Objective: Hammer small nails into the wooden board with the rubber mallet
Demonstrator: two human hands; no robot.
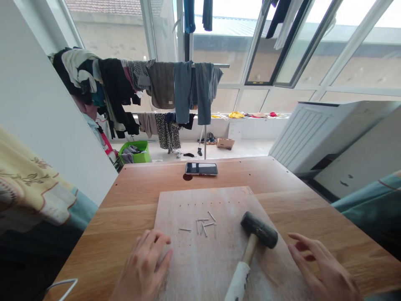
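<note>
Two bare hands are down at the near end of the board [203, 259], and neither one has a grip on anything. The left hand [144, 267] sits palm-down on the board's near left edge, fingers spread and relaxed, empty. The right hand [322, 271] is over at the board's near right edge, open too, fingers fanned out and pointing inward; whether it rests on the wood or floats just above it, I cannot tell.

Between them lies the mallet [250, 251], flat on the right half of the board. Its black head is toward the middle of the board and its wooden handle, with a pale wrapped grip, runs back to the near edge. It lies just to the left of the right hand's fingertips, close but apart, with no contact. The left hand is well clear of it.

Several loose nails [205, 223] lie scattered at the centre of the board, left of the mallet's head and beyond the left hand's fingers. Past the far edge of the board, a phone [201, 168] lies flat on the table [131, 188].
</note>
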